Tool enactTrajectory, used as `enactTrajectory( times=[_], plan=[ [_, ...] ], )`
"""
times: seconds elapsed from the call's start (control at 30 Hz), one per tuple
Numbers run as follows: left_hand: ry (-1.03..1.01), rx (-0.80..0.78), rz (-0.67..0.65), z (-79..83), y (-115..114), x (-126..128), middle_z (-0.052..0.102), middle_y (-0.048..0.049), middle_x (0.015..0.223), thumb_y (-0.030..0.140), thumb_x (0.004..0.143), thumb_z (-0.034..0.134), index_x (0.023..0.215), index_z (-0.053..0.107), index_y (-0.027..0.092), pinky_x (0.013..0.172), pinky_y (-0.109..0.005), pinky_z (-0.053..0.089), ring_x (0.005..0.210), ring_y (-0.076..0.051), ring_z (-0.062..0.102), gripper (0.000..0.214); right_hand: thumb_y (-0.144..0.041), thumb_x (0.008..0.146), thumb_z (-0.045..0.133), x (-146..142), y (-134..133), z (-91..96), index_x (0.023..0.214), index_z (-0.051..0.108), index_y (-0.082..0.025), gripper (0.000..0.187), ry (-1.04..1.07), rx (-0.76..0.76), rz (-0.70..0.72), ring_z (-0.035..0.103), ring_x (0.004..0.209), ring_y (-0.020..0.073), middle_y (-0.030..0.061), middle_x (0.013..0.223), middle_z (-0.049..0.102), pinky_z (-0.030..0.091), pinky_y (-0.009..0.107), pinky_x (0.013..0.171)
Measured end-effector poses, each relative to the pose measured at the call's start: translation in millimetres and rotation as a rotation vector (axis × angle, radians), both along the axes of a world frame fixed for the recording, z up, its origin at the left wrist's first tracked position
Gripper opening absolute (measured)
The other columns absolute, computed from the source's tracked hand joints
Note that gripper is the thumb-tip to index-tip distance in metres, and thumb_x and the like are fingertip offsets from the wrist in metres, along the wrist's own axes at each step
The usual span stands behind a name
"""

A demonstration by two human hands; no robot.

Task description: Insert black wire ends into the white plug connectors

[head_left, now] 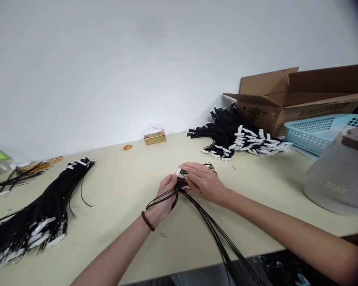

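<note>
Clock positions are read from the joined hands, with the wall at twelve. From where I stand, the left hand point(167, 190) is closed around a bundle of black cables point(207, 223) at the centre of the dial, its thumb beside a white connector point(178, 171). The right hand point(204, 182) lies over the bundle from three o'clock, fingers bent against the strands; whether it grips or merely rests cannot be told, its thumb being hidden.

Risks, in my judgement. The free lengths run off towards five o'clock and over the edge of the table point(119, 186); their hanging weight could drag strands out of a slack grip. The loops near the fingers could snag or cross, since several stand loose from the rest. Pressure at the gathering point might kink a cable or strain the connector. Drifting towards nine o'clock, strands could mix with the similar cable heap point(50, 198) lying there; a second, larger pile point(226, 127) at one o'clock presents the same hazard.

Condition of the bundle: thin, black, smooth-looking strands, pinched tight at the middle, with loops over the left wrist side and more loops at one o'clock beyond the right fingers. No damage is discernible at this range.
</note>
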State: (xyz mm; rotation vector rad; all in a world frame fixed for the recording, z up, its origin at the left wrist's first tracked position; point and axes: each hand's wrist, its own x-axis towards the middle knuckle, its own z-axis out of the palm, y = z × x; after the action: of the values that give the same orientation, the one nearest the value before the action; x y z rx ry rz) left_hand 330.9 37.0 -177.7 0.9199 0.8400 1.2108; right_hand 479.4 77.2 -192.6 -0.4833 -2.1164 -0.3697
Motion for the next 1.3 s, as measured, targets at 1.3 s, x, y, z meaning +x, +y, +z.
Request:
enactTrajectory(
  times=[1.3],
  plan=[
    [0.070,-0.028,0.018,-0.4,0.0,2.0,0.064,-0.0037,0.080,0.039,0.070,0.063,0.082,0.061,0.013,0.065,-0.023,0.041,0.071,-0.012,0.055,0.030,-0.013,0.089,0.038,1.6,-3.2,-0.6,0.078,0.046,-0.017,0.014,-0.080,-0.110,-0.065,0.045,0.077,0.0162,0.0085,0.105,0.055,0.039,0.033,0.068]
  ],
)
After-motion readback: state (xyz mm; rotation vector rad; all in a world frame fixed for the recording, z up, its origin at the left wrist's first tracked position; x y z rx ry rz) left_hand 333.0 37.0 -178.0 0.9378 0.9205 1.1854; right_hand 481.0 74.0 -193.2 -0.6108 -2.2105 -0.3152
